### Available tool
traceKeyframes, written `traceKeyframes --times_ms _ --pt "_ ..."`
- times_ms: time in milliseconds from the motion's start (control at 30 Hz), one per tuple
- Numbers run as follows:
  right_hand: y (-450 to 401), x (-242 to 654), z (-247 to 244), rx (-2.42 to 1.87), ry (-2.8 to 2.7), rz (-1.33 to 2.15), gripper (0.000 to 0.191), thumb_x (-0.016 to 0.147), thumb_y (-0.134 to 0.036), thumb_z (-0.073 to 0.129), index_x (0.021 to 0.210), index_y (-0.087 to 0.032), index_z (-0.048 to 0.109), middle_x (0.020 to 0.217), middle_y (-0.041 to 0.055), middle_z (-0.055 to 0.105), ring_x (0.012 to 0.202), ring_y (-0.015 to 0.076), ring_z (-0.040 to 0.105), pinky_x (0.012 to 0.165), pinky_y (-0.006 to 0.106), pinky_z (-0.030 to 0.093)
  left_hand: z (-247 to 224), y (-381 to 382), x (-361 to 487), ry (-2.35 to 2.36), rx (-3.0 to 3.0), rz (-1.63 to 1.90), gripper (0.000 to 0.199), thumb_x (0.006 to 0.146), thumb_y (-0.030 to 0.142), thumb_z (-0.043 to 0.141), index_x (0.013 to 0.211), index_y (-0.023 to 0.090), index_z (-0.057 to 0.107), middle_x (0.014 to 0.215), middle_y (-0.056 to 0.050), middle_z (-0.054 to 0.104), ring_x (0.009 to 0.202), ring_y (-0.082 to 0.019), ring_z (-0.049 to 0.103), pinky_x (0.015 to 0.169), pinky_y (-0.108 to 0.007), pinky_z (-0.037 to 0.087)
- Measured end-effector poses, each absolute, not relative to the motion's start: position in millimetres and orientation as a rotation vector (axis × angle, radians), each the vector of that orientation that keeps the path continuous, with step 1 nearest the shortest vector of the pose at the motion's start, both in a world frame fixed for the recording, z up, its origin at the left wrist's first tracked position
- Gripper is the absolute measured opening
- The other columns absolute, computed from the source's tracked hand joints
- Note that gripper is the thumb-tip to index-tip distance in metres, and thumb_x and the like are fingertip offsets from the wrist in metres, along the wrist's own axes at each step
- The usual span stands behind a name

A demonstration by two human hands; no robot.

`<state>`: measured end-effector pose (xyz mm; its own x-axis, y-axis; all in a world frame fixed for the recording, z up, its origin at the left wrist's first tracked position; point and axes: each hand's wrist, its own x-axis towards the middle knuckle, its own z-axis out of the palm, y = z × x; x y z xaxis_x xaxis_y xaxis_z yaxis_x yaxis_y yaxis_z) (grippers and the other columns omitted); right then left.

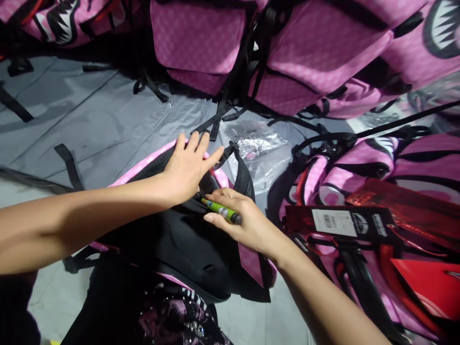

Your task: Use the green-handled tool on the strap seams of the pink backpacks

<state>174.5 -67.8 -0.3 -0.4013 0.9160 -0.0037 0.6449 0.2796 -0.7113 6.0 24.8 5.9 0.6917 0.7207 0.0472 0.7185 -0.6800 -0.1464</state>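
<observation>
A black backpack with pink edging lies in front of me, leaning towards my lap. My left hand rests on its upper part with the fingers spread, near the pink trim. Just below and to the right, my right hand is closed around a green pen-shaped tool with a dark rounded end. The tool's other end points left at the black fabric, beneath my left hand. That tip is partly hidden, so I cannot tell whether it touches the bag. A black shoulder strap stands up beside my right hand.
Pink backpacks line the far side on a grey sheet. A clear plastic bag lies behind my hands. To the right are more pink backpacks with a black-and-red hang tag and loose straps.
</observation>
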Motion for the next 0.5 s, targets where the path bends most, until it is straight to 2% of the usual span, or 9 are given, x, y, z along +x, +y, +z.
traceKeyframes --times_ms 67,167,333,500 --pt "-68.7 176.1 3.6 -1.396 -2.168 0.903 0.028 0.093 -0.033 0.062 0.117 -0.019 0.069 0.109 0.0086 0.068 0.095 0.0197 0.068 0.087 0.034 0.057 4.3 25.0 6.3 -1.28 -2.72 -0.027 0.104 0.065 0.04 0.086 0.152 0.019 0.033 0.153 -0.023 0.037 0.137 -0.048 0.035 0.111 -0.065 0.024" --pt "-71.5 174.0 3.4 -1.369 -2.153 0.788 0.021 0.092 -0.024 0.059 0.111 -0.019 0.068 0.105 0.0084 0.07 0.095 0.0196 0.069 0.086 0.034 0.058 1.9 26.0 6.3 -1.288 -2.729 -0.088 0.097 0.063 0.033 0.087 0.146 0.015 0.04 0.139 -0.023 0.051 0.126 -0.047 0.046 0.106 -0.063 0.032" --pt "-75.4 168.7 1.0 -1.348 -2.174 0.689 0.017 0.092 -0.019 0.06 0.108 -0.021 0.066 0.108 0.0063 0.074 0.097 0.0194 0.071 0.085 0.034 0.058 -0.3 26.8 2.6 -1.233 -2.726 -0.19 0.071 0.073 0.029 0.078 0.136 0.016 0.048 0.133 -0.02 0.055 0.122 -0.043 0.049 0.101 -0.06 0.037" --pt "-72.7 164.6 3.6 -1.293 -2.239 0.626 0.02 0.091 -0.014 0.061 0.11 -0.019 0.066 0.115 0.0077 0.074 0.103 0.0218 0.071 0.09 0.039 0.054 2.1 26.7 0.2 -1.234 -2.754 -0.251 0.06 0.079 0.026 0.072 0.133 0.015 0.05 0.132 -0.021 0.056 0.122 -0.043 0.05 0.101 -0.062 0.036"
